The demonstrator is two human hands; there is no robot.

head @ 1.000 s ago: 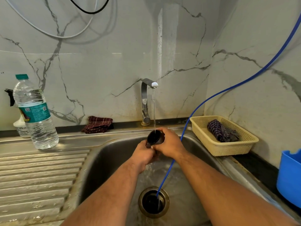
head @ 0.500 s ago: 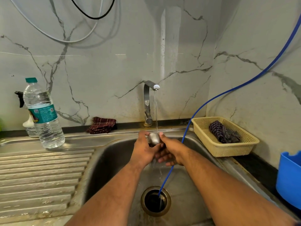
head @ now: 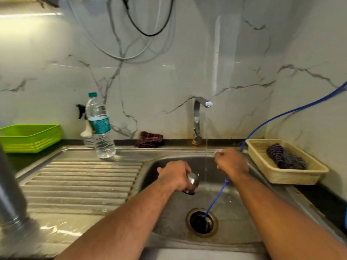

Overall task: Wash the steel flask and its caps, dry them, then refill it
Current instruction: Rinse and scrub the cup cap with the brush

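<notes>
Two baskets (head: 30,144) (head: 293,177), two cloths (head: 149,139) (head: 285,159), two bottles (head: 100,128) (head: 86,136) — one cap (head: 192,182).

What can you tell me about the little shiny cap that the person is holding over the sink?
The cap looks like polished steel, small and rounded, with a darker rim at its lower end. The left hand grips it from the side and covers most of it, so only one end shows. It is tilted and held above the sink basin, just left of the running water stream, not under it. Its inside is hidden.
</notes>
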